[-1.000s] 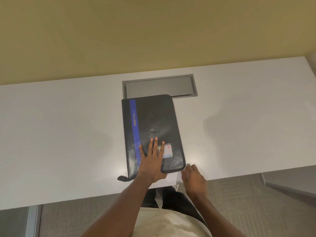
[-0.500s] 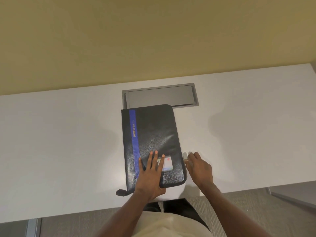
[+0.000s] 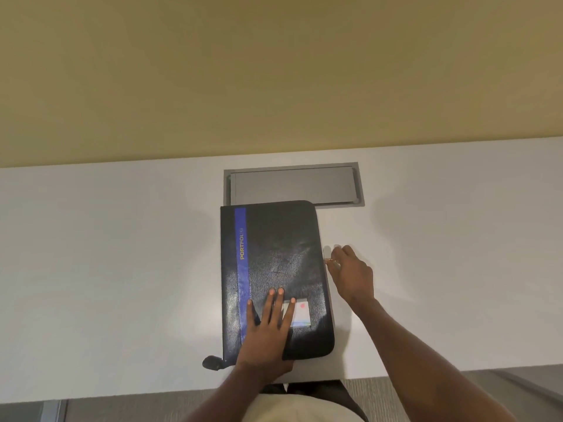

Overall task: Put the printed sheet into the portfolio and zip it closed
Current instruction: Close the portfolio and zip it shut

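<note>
White table (image 3: 122, 269) below a yellow wall carries a closed black leather-look portfolio with a blue stripe (image 3: 274, 269). Left hand (image 3: 268, 333) lies flat, fingers spread, pinning its stiff, likely slippery cover. Right hand (image 3: 350, 272) pinches the small zipper pull (image 3: 328, 261) midway along its right edge.

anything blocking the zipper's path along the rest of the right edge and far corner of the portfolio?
Nothing visible. The right hand pinches the zipper pull about midway up the right edge of the portfolio; the desk beside that edge is bare. The left hand lies flat on the cover, clear of the edge.
</note>
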Tool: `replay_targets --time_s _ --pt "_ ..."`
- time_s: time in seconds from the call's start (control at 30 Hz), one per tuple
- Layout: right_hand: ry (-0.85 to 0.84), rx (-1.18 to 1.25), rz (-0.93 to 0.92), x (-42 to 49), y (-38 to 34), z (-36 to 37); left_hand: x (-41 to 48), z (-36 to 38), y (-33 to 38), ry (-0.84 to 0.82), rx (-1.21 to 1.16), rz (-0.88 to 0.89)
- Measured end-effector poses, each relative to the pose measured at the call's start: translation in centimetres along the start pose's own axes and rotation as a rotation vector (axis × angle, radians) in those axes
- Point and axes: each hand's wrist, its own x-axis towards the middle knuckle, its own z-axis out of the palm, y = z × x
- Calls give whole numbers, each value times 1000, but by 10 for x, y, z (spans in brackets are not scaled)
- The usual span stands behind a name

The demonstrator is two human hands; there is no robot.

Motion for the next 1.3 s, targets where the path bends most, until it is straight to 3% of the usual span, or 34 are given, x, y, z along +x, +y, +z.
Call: replay_targets --time_s 0.23,0.47,0.67,1.03,1.17,1.3 --pt "-4 208 61 10 3 2 0 -6 -18 159 -128 103" --pt "-63 323 55 18 2 2 80 -76 -50 286 -221 -72" --pt "-66 327 3 25 2 0 150 -135 -77 387 -290 -117" --pt "3 350 -13 68 -3 -7 181 -145 -89 513 -250 -125" --pt "32 312 -99 110 -10 -21 182 -147 -88 567 -291 -142" --pt "-32 224 -298 161 -11 -30 182 -148 -84 630 -385 -162"
